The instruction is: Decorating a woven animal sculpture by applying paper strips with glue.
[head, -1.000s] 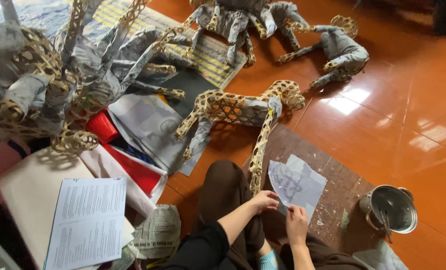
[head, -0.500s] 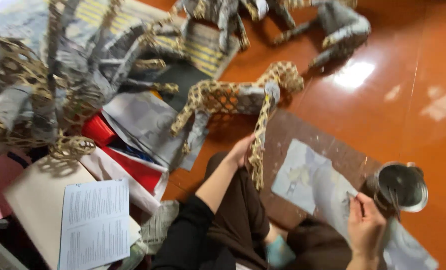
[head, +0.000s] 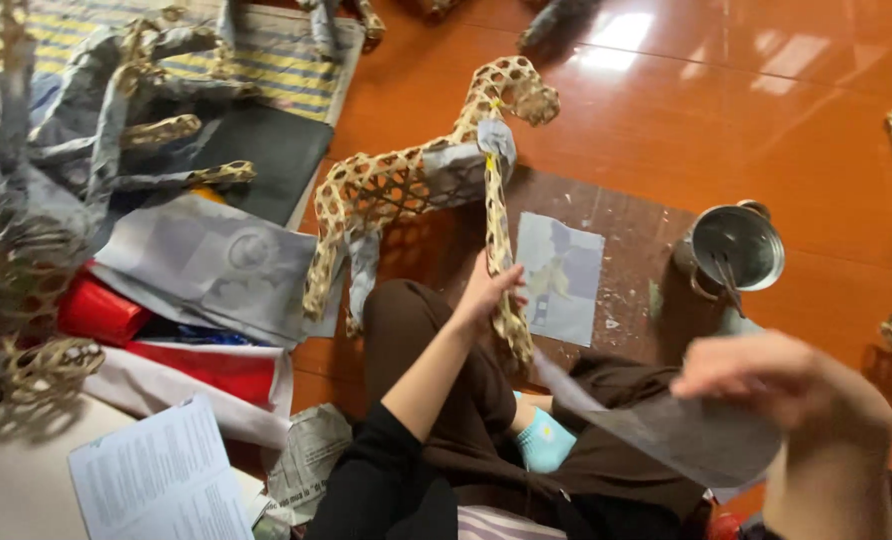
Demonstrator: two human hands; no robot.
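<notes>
Holding tight, the left hand [head: 488,290] wraps its fingers around one thin leg of the woven bamboo animal frame [head: 416,180] in the middle of the picture. A second ago both hands were on the paper; now they have split up. The right hand [head: 766,375], at the lower right, has come up and pinches a grey sheet of paper [head: 676,435] between closed fingers. Paper and frame are now close together. Another grey paper piece [head: 561,278] lies on the brown board [head: 626,220] just beside the leg. A shiny metal pot [head: 736,245] stands at the board's right edge. Stacks of papers and red folders [head: 166,330] crowd the left side. The person's brown-clad knee [head: 406,320] sits right under the frame.
</notes>
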